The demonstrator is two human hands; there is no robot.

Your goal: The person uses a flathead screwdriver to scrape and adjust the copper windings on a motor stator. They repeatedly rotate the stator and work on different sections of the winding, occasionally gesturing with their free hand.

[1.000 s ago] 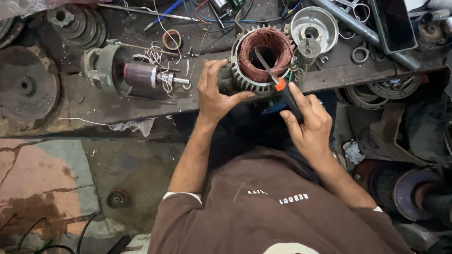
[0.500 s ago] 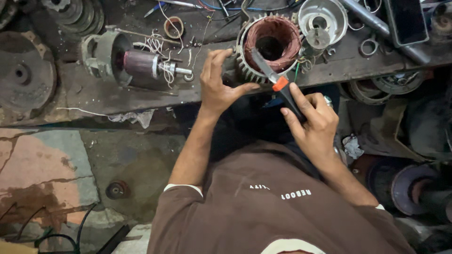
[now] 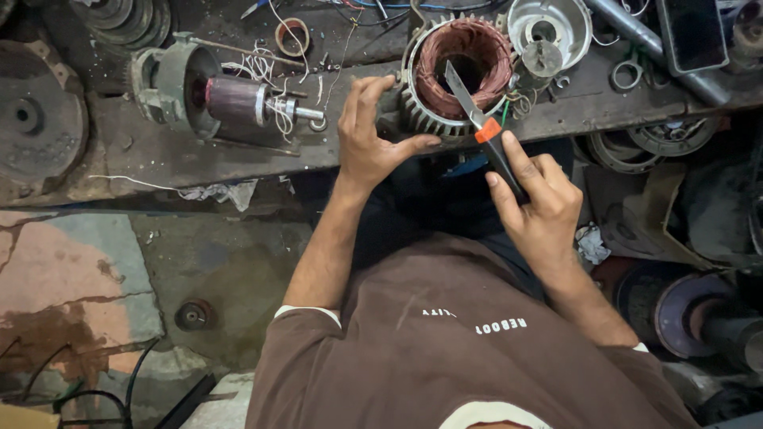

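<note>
A finned grey motor stator [image 3: 465, 75] with copper windings stands on the dark wooden bench [image 3: 238, 155]. My left hand [image 3: 369, 135] grips its left side, thumb along the lower fins. My right hand [image 3: 540, 199] holds a utility knife [image 3: 481, 123] with a black and orange handle. Its steel blade points up and left over the lower right edge of the copper windings.
A rotor in a grey end housing [image 3: 207, 99] lies left on the bench with white wires, near a tape roll [image 3: 292, 36]. A metal end cover [image 3: 548, 32], pipe [image 3: 656, 48] and rings lie right. Pulleys [image 3: 36, 119] and motor parts crowd both sides.
The camera view has shifted a little, so the bench sits higher in view. Both hands keep their hold; the knife blade stays at the stator's windings.
</note>
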